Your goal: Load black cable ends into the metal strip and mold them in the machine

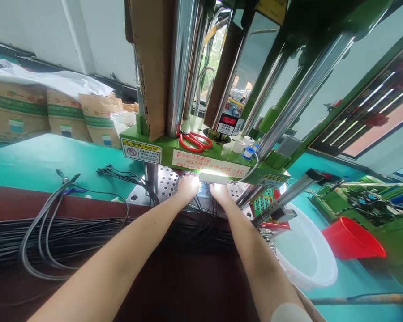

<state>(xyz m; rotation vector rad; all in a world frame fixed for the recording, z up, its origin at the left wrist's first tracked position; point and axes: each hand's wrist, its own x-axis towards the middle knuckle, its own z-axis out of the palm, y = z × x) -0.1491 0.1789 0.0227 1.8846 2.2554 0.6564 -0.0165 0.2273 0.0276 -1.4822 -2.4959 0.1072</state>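
Note:
Both my arms reach forward under the green plate of an upright press (272,167). My left hand (188,188) is curled closed at the left side of a metal block (204,190) on the press bed. On the block's right side is my right hand (220,192), also closed. Glare and the plate hide the fingertips, so what either hand grips does not show. Between my hands, black cables (201,208) run from the block toward me. A bright white tube lamp (215,178) hangs just above my hands.
Red-handled scissors (195,142) lie on the press plate. Bundles of black cable (63,239) rest on the brown table (6,201) at left. A white basin (325,264) and a red bucket (352,239) stand at right. Paper sacks (20,109) stand at far left.

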